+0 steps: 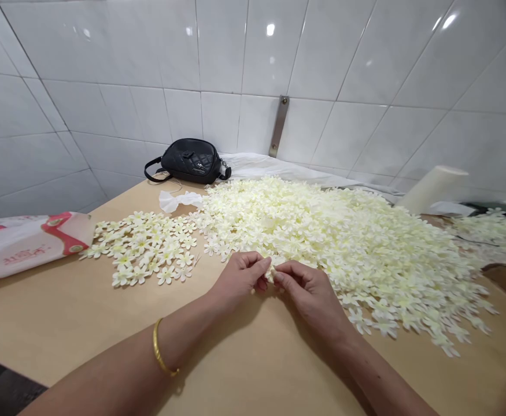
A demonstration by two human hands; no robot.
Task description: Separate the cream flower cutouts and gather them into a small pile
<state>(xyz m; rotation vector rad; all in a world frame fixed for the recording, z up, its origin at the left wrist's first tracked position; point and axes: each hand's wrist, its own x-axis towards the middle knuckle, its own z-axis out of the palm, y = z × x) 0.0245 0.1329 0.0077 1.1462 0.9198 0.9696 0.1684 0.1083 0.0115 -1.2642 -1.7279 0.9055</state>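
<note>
My left hand [240, 279] and my right hand [311, 294] meet over the table in front of a big heap of pale yellow-white artificial flowers [305, 225]. Between the fingertips of both hands is a small bunched pale flower [270, 274], pinched from either side. Its lower part is hidden by the fingers. A gold bangle [161, 349] circles my left wrist. To the left of my hands, a smaller spread of similar flowers [148, 245] lies flat, mostly face up.
A red and white bag [36, 245] lies at the left edge. Behind stand a black quilted handbag [192, 162] and a crumpled white mask-like piece [178, 200]. A white cylinder [430, 188] leans at the back right. The wooden table [83, 323] meets a tiled wall.
</note>
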